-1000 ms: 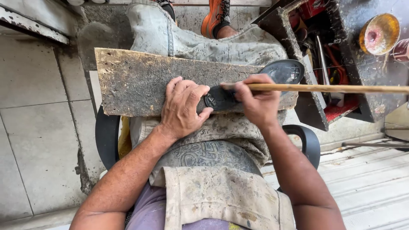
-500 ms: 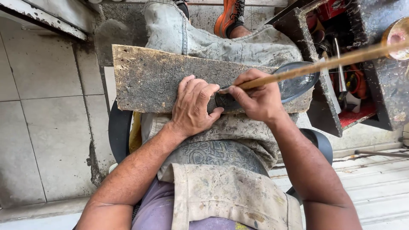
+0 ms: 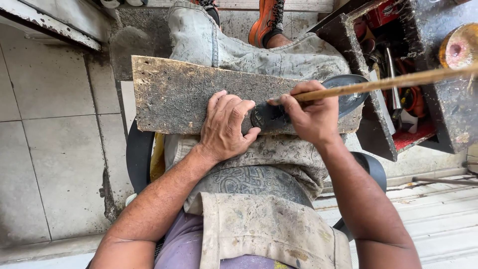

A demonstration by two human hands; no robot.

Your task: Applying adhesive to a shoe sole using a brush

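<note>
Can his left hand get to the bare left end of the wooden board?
Probably yes. The left hand already rests on the wooden board, and nothing lies on its bare left end.

Red labelled package point(image 3: 386, 11) in top-right toolbox point(image 3: 348, 40)

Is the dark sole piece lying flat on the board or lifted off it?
Flat. The dark sole piece lies along the wooden board across the lap, the left hand pressing one end, the right hand on it holding a stick.
</note>
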